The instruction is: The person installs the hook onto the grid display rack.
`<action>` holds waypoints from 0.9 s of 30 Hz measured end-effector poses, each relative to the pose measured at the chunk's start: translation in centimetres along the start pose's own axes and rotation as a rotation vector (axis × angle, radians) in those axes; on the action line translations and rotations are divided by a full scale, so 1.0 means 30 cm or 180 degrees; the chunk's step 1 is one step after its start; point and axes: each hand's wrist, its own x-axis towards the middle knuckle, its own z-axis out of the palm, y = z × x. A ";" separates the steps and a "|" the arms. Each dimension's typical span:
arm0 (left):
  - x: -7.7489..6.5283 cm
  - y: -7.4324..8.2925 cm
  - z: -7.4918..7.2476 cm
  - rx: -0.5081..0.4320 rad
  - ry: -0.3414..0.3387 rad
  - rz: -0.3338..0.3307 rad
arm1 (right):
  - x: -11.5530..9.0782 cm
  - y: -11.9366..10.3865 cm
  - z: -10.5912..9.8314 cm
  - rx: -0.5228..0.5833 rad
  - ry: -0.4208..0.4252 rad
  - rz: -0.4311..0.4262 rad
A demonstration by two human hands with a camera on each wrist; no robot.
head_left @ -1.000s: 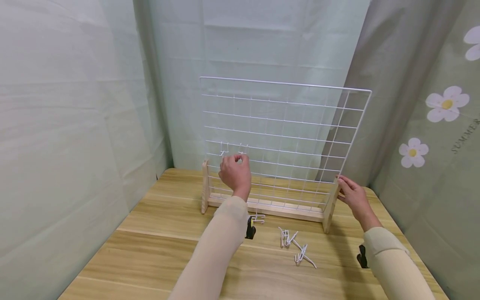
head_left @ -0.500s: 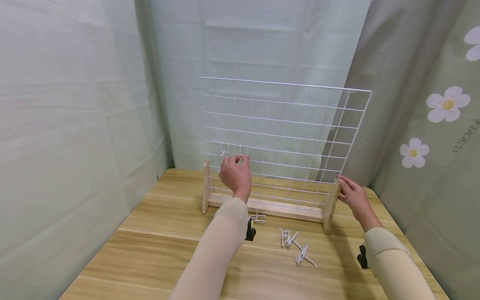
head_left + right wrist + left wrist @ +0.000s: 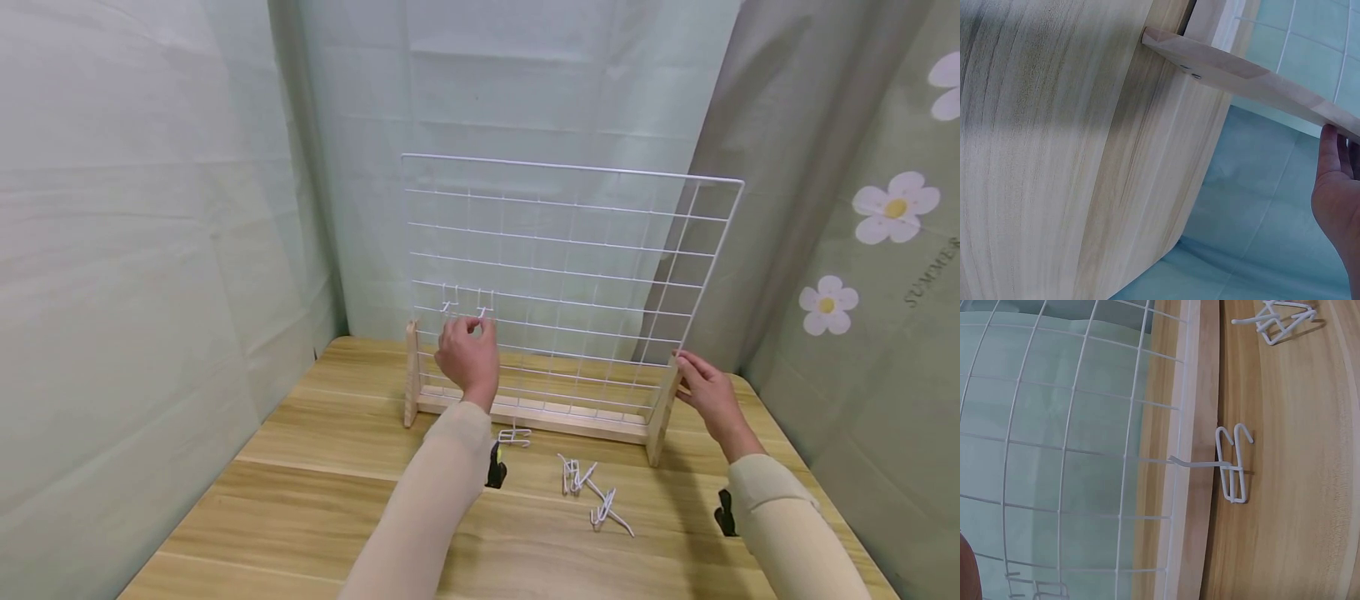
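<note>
A white wire grid panel [image 3: 570,271] stands upright in a wooden base. Two white wire hooks hang side by side from one of its lower bars, the left hook [image 3: 447,305] free of any hand. At the prong of the right-hand hook [image 3: 484,311], the thumb and forefinger of my left hand [image 3: 468,354] pinch together. The wrist view catches only a sliver of this hand at its lower left edge. My right hand [image 3: 708,396] grips the upper end of the right wooden upright [image 3: 663,412], its fingertips against the wood in the right wrist view [image 3: 1338,194].
One loose wire hook [image 3: 514,436] lies by the base's crossbar, seen also in the left wrist view [image 3: 1232,465]. Several more loose hooks [image 3: 575,477] lie tangled nearer the front. Wooden tabletop [image 3: 300,500] beneath; pale curtains [image 3: 150,208] enclose the sides and back.
My left hand has drawn slightly down, so the right-hand hook's prong now shows above the fingertips. That hook has shifted a little left. The right hand stays put.
</note>
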 end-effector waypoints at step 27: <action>-0.060 -0.062 -0.020 -0.0125 -0.0170 0.0050 | 0.000 -0.005 0.002 0.0031 -0.0012 0.0049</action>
